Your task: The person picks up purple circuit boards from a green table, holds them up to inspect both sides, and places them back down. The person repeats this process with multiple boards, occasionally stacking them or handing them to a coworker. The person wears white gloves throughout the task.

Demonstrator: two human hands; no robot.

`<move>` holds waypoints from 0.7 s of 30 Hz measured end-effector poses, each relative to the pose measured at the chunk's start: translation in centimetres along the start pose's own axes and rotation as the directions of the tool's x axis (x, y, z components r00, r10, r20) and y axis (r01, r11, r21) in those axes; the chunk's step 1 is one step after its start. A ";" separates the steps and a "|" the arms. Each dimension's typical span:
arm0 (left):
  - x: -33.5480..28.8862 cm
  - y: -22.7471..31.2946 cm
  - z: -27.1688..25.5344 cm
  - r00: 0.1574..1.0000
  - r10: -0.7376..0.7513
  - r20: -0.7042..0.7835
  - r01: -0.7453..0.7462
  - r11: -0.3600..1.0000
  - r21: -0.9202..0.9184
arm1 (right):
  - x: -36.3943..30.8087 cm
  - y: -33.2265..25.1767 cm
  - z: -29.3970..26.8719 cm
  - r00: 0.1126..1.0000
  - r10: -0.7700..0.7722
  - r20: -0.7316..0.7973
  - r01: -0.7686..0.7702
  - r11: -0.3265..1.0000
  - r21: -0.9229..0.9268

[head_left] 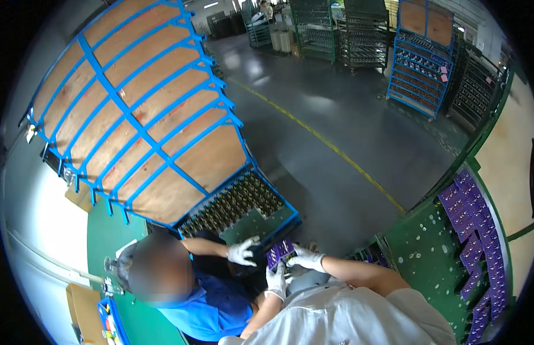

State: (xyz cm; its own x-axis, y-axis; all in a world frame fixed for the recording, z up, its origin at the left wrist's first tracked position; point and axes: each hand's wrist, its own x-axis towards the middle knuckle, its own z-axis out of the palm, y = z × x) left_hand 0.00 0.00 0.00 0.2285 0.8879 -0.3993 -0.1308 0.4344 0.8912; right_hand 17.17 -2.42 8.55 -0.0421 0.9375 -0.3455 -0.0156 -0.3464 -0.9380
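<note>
From the left, we are seeing a blue rack (153, 148) with wooden panels, its bottom shelf (244, 230) carrying rows of dark, gold-toned parts (232, 198); a stray sleeve could be tipping the nearest ones. A co-worker (218, 302) in blue is taking up the space beside us, and that co-worker's gloved hand (242, 252) is hovering, fingers spread, near ours; with so little room between, we are risking a bump.

Our left hand (275, 280), gloved, is gripping a purple board (285, 248) from below, while our right hand (307, 259) is pinching its right side. We are holding it low before our body, and cannot tell whether it is one piece or two. Loose glove fabric could be slipping or snagging its small fittings.

Farther right, a green table (416, 247) is bearing more purple pieces (471, 253); some are lying askew, so careless stacking could be scraping them.
</note>
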 end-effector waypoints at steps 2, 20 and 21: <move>1.5 -0.3 -1.1 0.981 -0.184 -0.060 0.177 0.980 -0.094 | 2.6 1.9 0.5 0.999 -0.014 0.034 0.013 0.999 0.029; 8.5 6.2 -0.5 0.978 -0.025 -0.205 0.073 0.971 0.228 | 0.1 -1.4 3.6 0.961 0.095 0.260 -0.144 0.974 0.177; 8.2 6.0 0.4 0.978 0.024 -0.209 0.045 0.946 0.321 | -1.3 -1.2 3.1 0.974 0.085 0.212 -0.131 0.967 0.218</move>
State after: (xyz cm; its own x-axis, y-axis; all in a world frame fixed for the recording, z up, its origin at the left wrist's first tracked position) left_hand 1.46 9.85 2.17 0.0189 0.9103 -0.4135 0.1959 0.4022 0.8943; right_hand 14.17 -3.30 10.19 -0.2537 0.8763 -0.4096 -0.2271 -0.4656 -0.8554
